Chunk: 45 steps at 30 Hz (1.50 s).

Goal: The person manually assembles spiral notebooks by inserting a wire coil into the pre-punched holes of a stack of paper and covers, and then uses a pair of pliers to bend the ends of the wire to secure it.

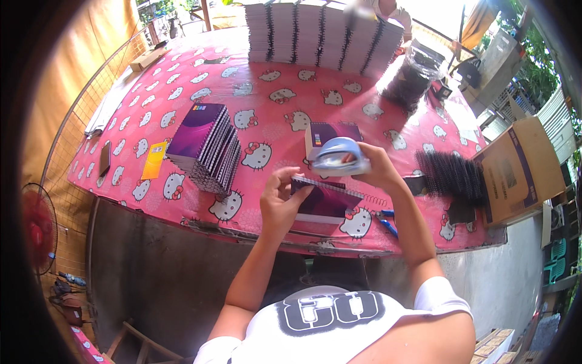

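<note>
Purple notebook [330,203] lies near the front edge of a pink, cartoon-printed surface [257,130], its bound side facing away from the person, a thin coil [374,199] trailing from its right end. The left hand [280,197] pinches its left end, thumb on the cover; the right hand [379,168], near its far right corner, is curled around a rounded blue object [338,146] whose kind I cannot tell. Only a small strip of cloth separates it from the near edge. To its left, more cloth shows before a stack of spiral notebooks [206,148]; beyond it, a wide stretch reaches tall stacks of bound pages [321,36]. Closer behind it sits a purple-covered block [335,130]. To its right are a blue-handled tool [388,225], then black coils [448,170] beside a cardboard box [524,164]. Past the tall stacks, another person [395,12] is partly visible; far left of it, off the surface, stands a fan [39,227] by orange sheeting [66,115].
</note>
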Tool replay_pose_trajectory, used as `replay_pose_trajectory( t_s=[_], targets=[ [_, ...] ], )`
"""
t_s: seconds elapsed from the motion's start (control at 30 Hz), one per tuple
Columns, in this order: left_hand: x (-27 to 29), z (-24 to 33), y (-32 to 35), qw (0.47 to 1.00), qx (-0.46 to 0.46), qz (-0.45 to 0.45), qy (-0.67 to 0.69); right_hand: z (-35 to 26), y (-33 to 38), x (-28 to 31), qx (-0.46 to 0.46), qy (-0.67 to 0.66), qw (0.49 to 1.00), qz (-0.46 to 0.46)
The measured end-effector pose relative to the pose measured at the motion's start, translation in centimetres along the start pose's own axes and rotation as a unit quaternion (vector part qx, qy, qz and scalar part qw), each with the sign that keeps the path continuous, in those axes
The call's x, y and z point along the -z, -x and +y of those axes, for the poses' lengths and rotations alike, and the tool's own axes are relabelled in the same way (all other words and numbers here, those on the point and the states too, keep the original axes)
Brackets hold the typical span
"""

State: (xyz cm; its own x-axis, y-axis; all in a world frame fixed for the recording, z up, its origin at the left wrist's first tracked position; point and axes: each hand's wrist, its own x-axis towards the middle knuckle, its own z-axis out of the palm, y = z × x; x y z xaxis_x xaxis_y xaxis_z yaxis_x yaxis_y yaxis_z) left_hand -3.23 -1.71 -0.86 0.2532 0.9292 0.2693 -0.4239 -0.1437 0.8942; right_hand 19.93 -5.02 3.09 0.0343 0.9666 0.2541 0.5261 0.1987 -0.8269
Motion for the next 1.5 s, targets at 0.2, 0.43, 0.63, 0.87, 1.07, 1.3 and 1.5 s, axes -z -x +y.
replay_pose_trajectory(
  t_s=[0.2, 0.43, 0.63, 0.87, 1.07, 1.3, 1.5],
  targets=[
    [3.4, -1.7, 0.2, 0.997, 0.067, -0.032, 0.009, 0.6, 0.3, -1.2, 0.003, 0.059, 0.996, 0.071],
    [1.5, -0.5, -1.0, 0.982, 0.037, -0.115, 0.148, 7.2, 6.7, 6.5, -0.250, 0.399, 0.852, 0.230],
    [0.3, 3.6, 1.3, 0.939, -0.282, -0.115, -0.160, 3.9, 15.8, 4.0, -0.162, 0.376, 0.911, 0.050],
    [-0.3, 0.1, 3.3, 0.943, -0.210, -0.092, -0.241, 2.5, 18.6, 0.7, -0.153, 0.392, 0.905, 0.069],
    [-0.4, 0.2, 3.5, 0.945, -0.218, -0.061, -0.235, -6.2, 12.9, -4.9, -0.005, 0.184, 0.979, 0.091],
    [-0.2, -0.1, 3.4, 0.937, -0.260, -0.064, -0.223, -6.4, 12.5, -5.1, -0.169, -0.098, 0.981, -0.019],
    [0.4, 3.2, -0.2, 0.932, -0.309, 0.006, -0.191, -4.8, 12.7, -4.7, -0.197, -0.156, 0.966, 0.059]
  ],
)
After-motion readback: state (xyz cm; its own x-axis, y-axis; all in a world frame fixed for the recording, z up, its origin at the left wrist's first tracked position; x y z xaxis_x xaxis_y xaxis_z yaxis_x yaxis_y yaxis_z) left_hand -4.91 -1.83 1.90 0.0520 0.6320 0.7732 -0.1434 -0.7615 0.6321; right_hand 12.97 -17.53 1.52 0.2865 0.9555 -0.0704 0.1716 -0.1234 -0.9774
